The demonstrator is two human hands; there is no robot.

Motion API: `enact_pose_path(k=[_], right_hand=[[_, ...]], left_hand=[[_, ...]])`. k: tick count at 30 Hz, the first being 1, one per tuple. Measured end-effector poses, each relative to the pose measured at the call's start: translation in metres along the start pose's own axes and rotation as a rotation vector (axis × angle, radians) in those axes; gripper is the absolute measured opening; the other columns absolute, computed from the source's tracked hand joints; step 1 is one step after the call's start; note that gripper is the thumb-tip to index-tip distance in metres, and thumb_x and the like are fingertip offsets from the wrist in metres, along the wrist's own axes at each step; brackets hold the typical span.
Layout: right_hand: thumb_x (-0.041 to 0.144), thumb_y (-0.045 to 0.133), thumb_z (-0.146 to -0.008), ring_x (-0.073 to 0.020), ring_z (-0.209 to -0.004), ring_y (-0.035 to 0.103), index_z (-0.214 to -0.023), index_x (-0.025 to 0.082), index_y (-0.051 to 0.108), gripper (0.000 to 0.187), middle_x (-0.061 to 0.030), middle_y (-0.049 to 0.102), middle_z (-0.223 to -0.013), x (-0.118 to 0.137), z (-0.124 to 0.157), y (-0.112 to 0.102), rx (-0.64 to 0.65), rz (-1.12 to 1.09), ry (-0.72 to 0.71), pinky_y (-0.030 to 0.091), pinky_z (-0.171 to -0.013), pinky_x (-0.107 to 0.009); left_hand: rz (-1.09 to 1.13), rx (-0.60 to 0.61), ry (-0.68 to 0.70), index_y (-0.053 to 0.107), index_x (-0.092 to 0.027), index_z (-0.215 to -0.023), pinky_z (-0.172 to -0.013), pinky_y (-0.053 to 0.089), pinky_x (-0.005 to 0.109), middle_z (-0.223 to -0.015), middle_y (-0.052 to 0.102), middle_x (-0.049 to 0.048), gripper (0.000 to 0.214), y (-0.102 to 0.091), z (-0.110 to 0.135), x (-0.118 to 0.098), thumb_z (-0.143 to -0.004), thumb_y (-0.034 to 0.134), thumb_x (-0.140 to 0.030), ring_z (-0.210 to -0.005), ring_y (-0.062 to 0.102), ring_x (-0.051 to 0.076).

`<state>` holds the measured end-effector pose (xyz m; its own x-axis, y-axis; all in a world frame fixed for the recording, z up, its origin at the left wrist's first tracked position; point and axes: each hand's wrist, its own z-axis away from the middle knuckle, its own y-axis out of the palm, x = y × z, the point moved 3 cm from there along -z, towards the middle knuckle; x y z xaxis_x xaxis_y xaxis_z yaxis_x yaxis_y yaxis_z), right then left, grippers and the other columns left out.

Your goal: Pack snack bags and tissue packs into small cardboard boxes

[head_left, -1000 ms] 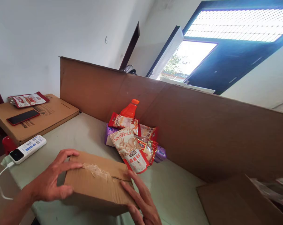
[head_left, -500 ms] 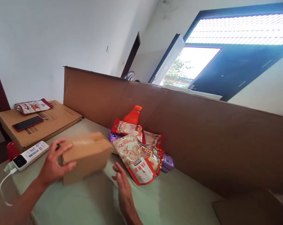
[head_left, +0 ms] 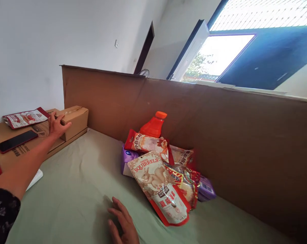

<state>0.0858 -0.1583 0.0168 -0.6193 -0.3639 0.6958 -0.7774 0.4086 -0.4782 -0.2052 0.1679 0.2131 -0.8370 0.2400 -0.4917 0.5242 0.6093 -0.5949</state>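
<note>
My left hand [head_left: 57, 126] is at the left end of a small cardboard box [head_left: 77, 122], its thumb over the near side and its fingers spread by the top edge. That box rests on a larger flat carton [head_left: 55, 145]. My right hand [head_left: 124, 223] has its fingers apart and nothing in them, low over the green cloth [head_left: 79, 206]. Nearest to it on the right lies a Three Squirrels snack pouch [head_left: 160, 189]. Behind the pouch are a red-and-white snack bag [head_left: 148, 145], a shiny red snack packet [head_left: 185, 184], purple packs [head_left: 206, 189] and an orange bottle [head_left: 153, 124].
A tall cardboard panel [head_left: 232, 145] stands along the far side of the cloth. On the flat carton lie a phone [head_left: 16, 140] and a red-and-white pouch [head_left: 26, 118]. A white power bank [head_left: 35, 179] shows partly under my left forearm.
My left hand has carried the small box from the cloth leftward onto the flat carton. My right hand is now lower in view, apart from the box. The view has shifted.
</note>
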Motion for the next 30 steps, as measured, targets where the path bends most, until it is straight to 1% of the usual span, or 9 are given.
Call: enact_pose_path(k=[4, 6, 9, 12, 14, 17, 23, 28, 30], right_hand=[[0.044, 0.052, -0.099, -0.0301, -0.119, 0.067, -0.107, 0.026, 0.074, 0.029, -0.0151, 0.067, -0.134, -0.003, 0.006, 0.006, -0.012, -0.016, 0.035, 0.059, -0.096, -0.046], [0.044, 0.053, -0.099, -0.0307, -0.118, 0.068, -0.105, 0.026, 0.074, 0.029, -0.0149, 0.067, -0.133, -0.005, 0.007, 0.006, -0.011, -0.015, 0.044, 0.060, -0.095, -0.046], [0.041, 0.052, -0.100, -0.0291, -0.117, 0.068, -0.103, 0.026, 0.074, 0.027, -0.0140, 0.068, -0.132, -0.003, 0.003, 0.004, -0.031, -0.005, 0.019, 0.061, -0.092, -0.044], [0.034, 0.056, -0.097, -0.0265, -0.116, 0.069, -0.105, 0.026, 0.075, 0.021, -0.0127, 0.069, -0.131, 0.004, -0.006, 0.001, 0.020, 0.020, -0.021, 0.062, -0.091, -0.040], [0.029, 0.059, -0.094, -0.0262, -0.115, 0.070, -0.103, 0.025, 0.075, 0.019, -0.0129, 0.070, -0.130, 0.011, -0.013, -0.001, 0.042, 0.036, -0.015, 0.062, -0.091, -0.040], [0.023, 0.058, -0.089, -0.0267, -0.117, 0.069, -0.101, 0.023, 0.075, 0.021, -0.0136, 0.070, -0.129, 0.019, -0.021, -0.003, 0.023, 0.052, 0.032, 0.060, -0.093, -0.042], [0.011, 0.055, -0.086, -0.0245, -0.121, 0.065, -0.102, 0.019, 0.073, 0.025, -0.0130, 0.067, -0.130, 0.037, -0.035, 0.000, 0.115, 0.149, 0.085, 0.054, -0.101, -0.043], [0.017, 0.070, -0.081, -0.0241, -0.115, 0.065, -0.100, 0.020, 0.071, 0.019, -0.0067, 0.071, -0.123, 0.064, -0.044, 0.000, 0.222, 0.288, 0.003, 0.052, -0.099, -0.040], [0.032, 0.076, -0.081, -0.0253, -0.118, 0.062, -0.110, 0.019, 0.068, 0.032, -0.0073, 0.070, -0.124, 0.075, -0.036, -0.005, 0.280, 0.401, -0.093, 0.051, -0.100, -0.040]], left_hand=[[-0.004, 0.079, 0.000, 0.059, -0.008, -0.136, -0.121, 0.022, 0.050, -0.164, 0.024, 0.0094, 0.063, 0.028, -0.016, -0.010, -0.090, 0.055, -0.051, -0.149, 0.025, 0.041], [-0.017, 0.111, -0.009, 0.055, -0.012, -0.142, -0.120, 0.024, 0.053, -0.168, 0.018, 0.0123, 0.066, 0.031, -0.022, -0.012, -0.087, 0.063, -0.048, -0.150, 0.023, 0.045], [-0.045, 0.150, -0.018, 0.042, -0.015, -0.152, -0.116, 0.029, 0.064, -0.168, 0.011, 0.0243, 0.086, 0.024, -0.025, -0.015, -0.078, 0.077, -0.042, -0.148, 0.025, 0.053], [-0.059, 0.140, 0.014, 0.022, -0.011, -0.159, -0.115, 0.020, 0.073, -0.167, 0.003, 0.0302, 0.106, 0.007, -0.014, -0.024, -0.076, 0.079, -0.045, -0.149, 0.015, 0.056], [-0.046, 0.112, 0.071, 0.013, -0.011, -0.160, -0.117, 0.014, 0.072, -0.168, -0.001, 0.0272, 0.106, -0.005, 0.007, -0.032, -0.081, 0.073, -0.047, -0.152, 0.008, 0.053], [0.004, 0.136, 0.194, 0.011, -0.014, -0.160, -0.121, 0.016, 0.063, -0.170, 0.000, 0.0177, 0.089, -0.012, 0.062, -0.045, -0.091, 0.055, -0.049, -0.153, 0.012, 0.047], [0.078, 0.431, 0.415, 0.049, -0.018, -0.142, -0.111, 0.042, 0.051, -0.155, 0.045, 0.0189, 0.067, 0.023, 0.190, -0.076, -0.081, 0.057, -0.045, -0.137, 0.050, 0.036], [0.068, 0.591, 0.491, 0.063, -0.015, -0.126, -0.103, 0.047, 0.052, -0.133, 0.063, 0.0215, 0.056, 0.052, 0.235, -0.113, -0.084, 0.045, -0.046, -0.123, 0.060, 0.036], [0.066, 0.609, 0.535, 0.065, -0.017, -0.121, -0.104, 0.044, 0.056, -0.130, 0.065, 0.0213, 0.052, 0.054, 0.241, -0.128, -0.086, 0.040, -0.046, -0.122, 0.060, 0.038]])
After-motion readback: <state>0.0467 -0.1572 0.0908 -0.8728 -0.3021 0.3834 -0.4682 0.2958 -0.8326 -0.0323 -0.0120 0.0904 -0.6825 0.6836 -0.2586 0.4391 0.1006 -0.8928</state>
